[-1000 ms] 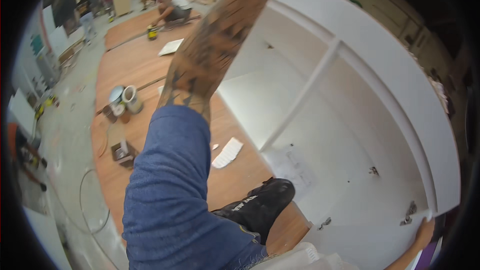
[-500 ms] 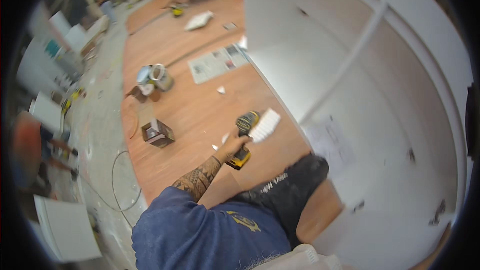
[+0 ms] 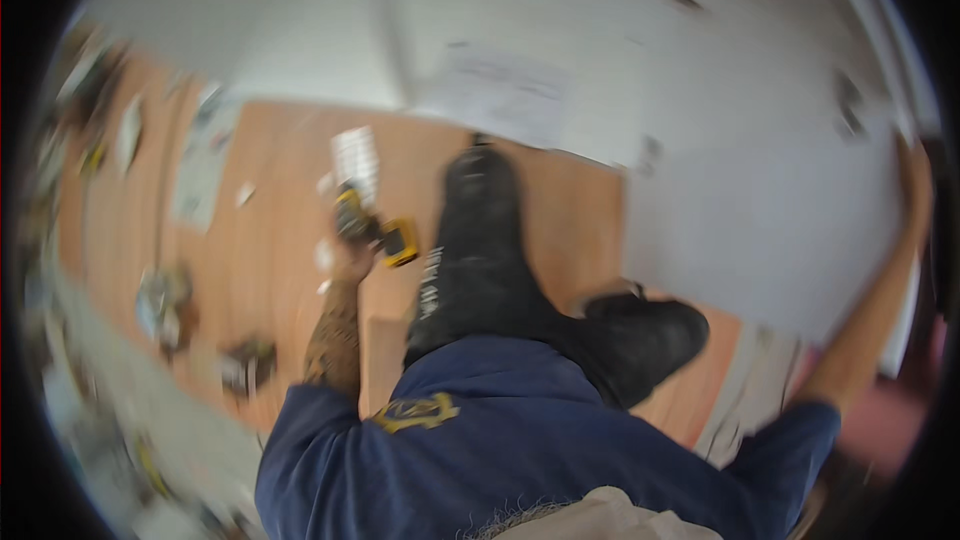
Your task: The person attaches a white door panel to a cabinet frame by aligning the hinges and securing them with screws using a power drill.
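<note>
On the far left, blurred clutter (image 3: 165, 300) lay scattered over the wooden floor (image 3: 270, 200), well apart from either grip and too smeared to tell piece from piece. Nearer in, the left hand (image 3: 350, 250) was wrapped round the handle of a yellow and black power drill (image 3: 378, 230). That grip was closed on the tool, though the blur hid how the fingers sat. From the grip the drill's long axis ran roughly level, its yellow end pointing rightward toward the dark trouser leg (image 3: 470, 250), just beside it. A small white sheet (image 3: 355, 160) lay on the floor just above and beyond the grip, near the drill but not touching it as far as the blur allowed.

Right of the leg, a black boot (image 3: 640, 335) stood on the floor at the lower edge of the large white panel (image 3: 700, 120). The panel lay up and to the right of the left grip, well apart from the drill.

At the far right, the right hand (image 3: 915, 175) reached up along the panel's right edge and seemed to rest against it; whether that grip was curled over the edge or laid flat, I cannot tell. Of the two, this hand was the one at the panel, and the left hand the one with the drill.
</note>
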Available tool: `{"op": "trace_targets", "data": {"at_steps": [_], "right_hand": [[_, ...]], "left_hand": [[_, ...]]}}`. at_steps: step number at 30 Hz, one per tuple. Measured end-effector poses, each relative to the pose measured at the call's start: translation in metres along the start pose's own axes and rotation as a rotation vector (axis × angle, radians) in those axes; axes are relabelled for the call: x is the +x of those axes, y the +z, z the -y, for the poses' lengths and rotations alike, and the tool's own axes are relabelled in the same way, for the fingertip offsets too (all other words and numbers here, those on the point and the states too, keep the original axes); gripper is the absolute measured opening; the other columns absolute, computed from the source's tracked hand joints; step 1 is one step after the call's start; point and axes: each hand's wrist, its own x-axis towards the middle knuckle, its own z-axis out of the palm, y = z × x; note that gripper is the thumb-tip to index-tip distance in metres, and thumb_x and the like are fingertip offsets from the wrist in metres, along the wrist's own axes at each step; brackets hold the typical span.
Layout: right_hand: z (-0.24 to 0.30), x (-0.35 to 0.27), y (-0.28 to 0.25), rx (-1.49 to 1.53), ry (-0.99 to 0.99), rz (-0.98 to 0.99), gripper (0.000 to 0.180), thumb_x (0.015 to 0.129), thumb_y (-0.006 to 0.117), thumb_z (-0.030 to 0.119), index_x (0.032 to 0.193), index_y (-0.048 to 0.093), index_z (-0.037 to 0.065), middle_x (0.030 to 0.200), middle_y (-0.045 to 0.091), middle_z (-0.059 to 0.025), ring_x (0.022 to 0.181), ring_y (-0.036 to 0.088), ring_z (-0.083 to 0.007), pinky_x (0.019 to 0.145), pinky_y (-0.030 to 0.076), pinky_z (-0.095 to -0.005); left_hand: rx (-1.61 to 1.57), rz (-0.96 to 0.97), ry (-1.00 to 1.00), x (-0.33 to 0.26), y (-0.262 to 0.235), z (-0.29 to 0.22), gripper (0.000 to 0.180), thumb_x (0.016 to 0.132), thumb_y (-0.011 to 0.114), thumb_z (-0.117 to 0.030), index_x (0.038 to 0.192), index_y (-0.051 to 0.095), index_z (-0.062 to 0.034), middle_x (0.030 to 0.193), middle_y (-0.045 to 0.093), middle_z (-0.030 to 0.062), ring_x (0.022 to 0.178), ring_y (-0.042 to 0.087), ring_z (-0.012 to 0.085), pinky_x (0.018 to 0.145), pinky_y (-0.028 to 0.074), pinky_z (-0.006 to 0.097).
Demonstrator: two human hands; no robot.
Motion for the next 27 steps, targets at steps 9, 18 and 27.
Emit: {"op": "trace_targets", "data": {"at_steps": [9, 18, 27], "right_hand": [[0.083, -0.047, 0.000, 0.181, 0.418, -0.043, 0.047, 0.080, 0.067, 0.032, 0.121, 0.077, 0.011, 0.127, 0.074, -0.0128, 0.119, 0.070, -0.0308, 0.097, 0.054, -0.0450], [0.067, -0.026, 0.012, 0.079, 0.331, -0.041, 0.044, 0.087, 0.067, 0.033, 0.122, 0.076, 0.008, 0.122, 0.075, -0.0185, 0.112, 0.073, -0.0335, 0.092, 0.055, -0.0488], [-0.002, 0.002, 0.026, 0.222, -0.017, 0.175, 0.059, 0.095, 0.068, 0.046, 0.126, 0.068, -0.003, 0.125, 0.069, -0.0275, 0.118, 0.067, -0.0398, 0.100, 0.049, -0.0466]], "left_hand": [[0.660, -0.083, -0.188, 0.046, -0.036, 0.078, 0.050, 0.101, 0.052, -0.054, 0.120, 0.065, -0.0099, 0.108, 0.070, 0.0063, 0.109, 0.063, 0.0205, 0.094, 0.049, 0.038], [0.534, 0.054, -0.169, -0.001, -0.096, 0.073, 0.025, 0.099, 0.052, -0.034, 0.110, 0.062, -0.0137, 0.095, 0.065, 0.0007, 0.095, 0.062, 0.0161, 0.085, 0.052, 0.035], [1.221, -0.446, 0.094, 0.002, -0.022, 0.004, 0.053, 0.092, 0.070, -0.013, 0.138, 0.053, 0.0071, 0.130, 0.066, 0.0223, 0.126, 0.062, 0.0254, 0.097, 0.054, 0.041]]}}
